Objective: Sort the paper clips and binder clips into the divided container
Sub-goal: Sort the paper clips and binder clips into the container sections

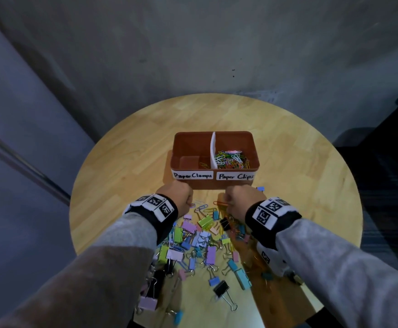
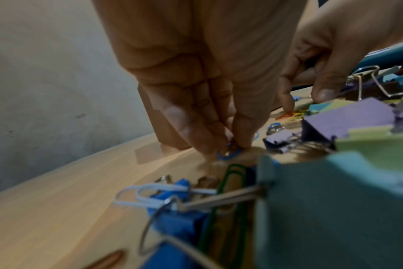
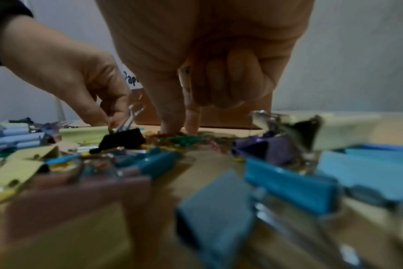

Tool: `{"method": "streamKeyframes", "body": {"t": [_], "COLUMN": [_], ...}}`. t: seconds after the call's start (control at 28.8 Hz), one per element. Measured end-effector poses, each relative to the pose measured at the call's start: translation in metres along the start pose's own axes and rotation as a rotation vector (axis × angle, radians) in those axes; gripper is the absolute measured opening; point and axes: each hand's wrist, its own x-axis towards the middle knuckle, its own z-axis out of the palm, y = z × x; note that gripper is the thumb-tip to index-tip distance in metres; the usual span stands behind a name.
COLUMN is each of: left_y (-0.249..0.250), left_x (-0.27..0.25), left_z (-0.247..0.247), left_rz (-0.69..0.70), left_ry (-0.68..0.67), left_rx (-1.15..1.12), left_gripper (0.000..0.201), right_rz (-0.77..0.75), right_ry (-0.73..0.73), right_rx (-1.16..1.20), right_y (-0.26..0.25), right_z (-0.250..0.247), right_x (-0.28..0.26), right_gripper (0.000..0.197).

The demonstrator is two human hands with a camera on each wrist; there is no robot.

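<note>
A red-brown divided container (image 1: 254, 151) stands mid-table, labelled "Paper Clamps" on the left and "Paper Clips" on the right. Many coloured paper clips (image 1: 232, 158) fill its right compartment; the left one holds a yellow paper clip (image 1: 203, 165). A pile of pastel binder clips (image 1: 205, 242) mixed with loose paper clips lies in front of it. My left hand (image 1: 181, 197) pinches a blue paper clip (image 2: 228, 155) against the table at the pile's far edge. My right hand (image 3: 181, 130) has thumb and index tips down on a cluster of paper clips (image 3: 184, 139), pinching it, other fingers curled.
The round wooden table (image 1: 134, 162) has bare wood left, right and behind the container. A grey wall rises close behind. A black binder clip (image 1: 221, 288) lies near the front edge, another black one (image 3: 122, 139) between my hands. Dark furniture (image 1: 382, 162) stands at the right.
</note>
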Motion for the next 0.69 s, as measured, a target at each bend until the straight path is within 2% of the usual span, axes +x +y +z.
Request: {"method": "streamKeyframes", "body": {"t": [0.1, 0.21, 0.31, 0.42, 0.52, 0.59, 0.66, 0.69], "left_y": [0.001, -0.001, 0.0, 0.004, 0.009, 0.014, 0.016, 0.017], "left_x": [-0.003, -0.007, -0.017, -0.025, -0.027, -0.027, -0.023, -0.021], "left_z": [-0.001, -0.004, -0.006, -0.003, -0.005, -0.009, -0.01, -0.009], "left_rz": [-0.011, -0.027, -0.095, -0.162, -0.279, -0.351, -0.399, -0.398], "left_ry": [-0.039, 0.02, 0.102, 0.058, 0.005, -0.059, -0.097, -0.082], "left_rx": [-0.044, -0.165, -0.49, -0.949, -1.227, -1.354, -1.365, -1.287], "left_gripper": [0.021, 0.016, 0.013, 0.022, 0.018, 0.016, 0.017, 0.019], "right_rz": [0.01, 0.016, 0.002, -0.03, -0.039, 0.017, 0.098, 0.137], "right_ry": [-0.062, -0.123, -0.162, -0.179, -0.194, -0.133, -0.059, -0.039], "right_rx": [-0.037, -0.005, 0.029, -0.041, -0.074, 0.068, 0.402, 0.622], "right_y": [-0.008, -0.009, -0.007, -0.009, -0.011, -0.009, -0.003, 0.001], "right_z": [0.001, 0.002, 0.001, -0.003, -0.006, -0.006, -0.008, -0.01], "right_x": [0.004, 0.006, 0.004, -0.001, -0.006, -0.01, -0.016, -0.02], "right_gripper": [0.02, 0.019, 0.012, 0.007, 0.005, 0.007, 0.016, 0.021]}}
